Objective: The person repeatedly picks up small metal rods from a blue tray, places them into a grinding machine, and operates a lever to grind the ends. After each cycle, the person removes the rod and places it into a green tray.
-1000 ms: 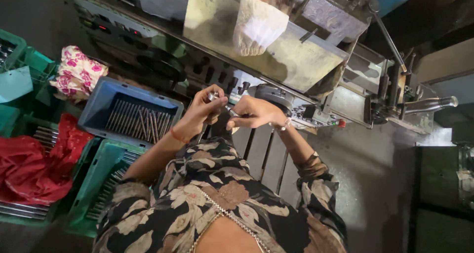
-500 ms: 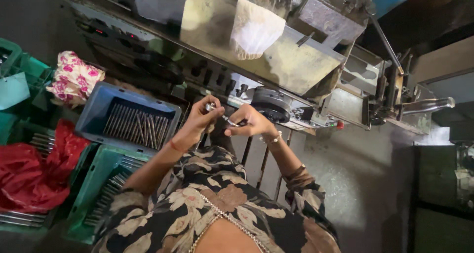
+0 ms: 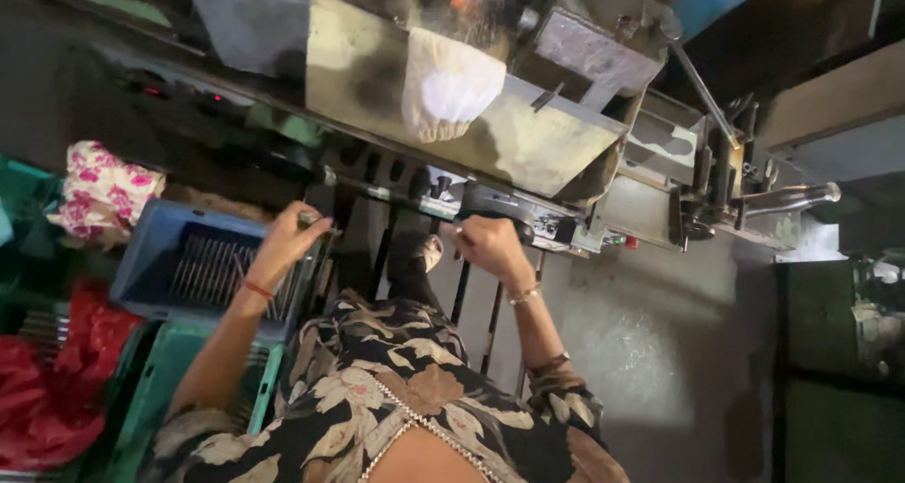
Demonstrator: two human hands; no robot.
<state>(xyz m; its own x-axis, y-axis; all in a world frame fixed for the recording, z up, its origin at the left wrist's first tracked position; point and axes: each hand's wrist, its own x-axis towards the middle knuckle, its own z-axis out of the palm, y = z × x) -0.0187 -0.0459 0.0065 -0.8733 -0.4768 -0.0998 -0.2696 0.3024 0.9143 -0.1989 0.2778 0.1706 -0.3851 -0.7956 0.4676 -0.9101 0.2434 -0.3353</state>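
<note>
- Head view looks down at a person in a black floral-print garment (image 3: 377, 398) facing a grey metal machine (image 3: 566, 191).
- Left hand (image 3: 287, 243) sits over the near-right corner of a blue plastic crate (image 3: 151, 257) filled with thin metal rods (image 3: 212, 266); fingers are curled together at the crate rim, apparently pinching something small and pale, but it is too blurred to tell what.
- A thin red band circles the left wrist.
- Right hand (image 3: 490, 243) is up against the dark round part of the machine front (image 3: 495, 205); fingers are closed in a fist, and whether they grip a part cannot be told.
- A thin metal bracelet (image 3: 521, 295) is on the right wrist.
- The two hands are well apart, one at the crate and one at the machine.
- A green plastic crate (image 3: 160, 389) lies just below the blue one, with more rods partly seen.
- A red cloth (image 3: 47, 389) lies at the far left, and a pink-and-white floral cloth (image 3: 104, 191) above it.
- A white cloth bag (image 3: 452, 87) hangs over the machine's slanted metal plate (image 3: 528, 139).
</note>
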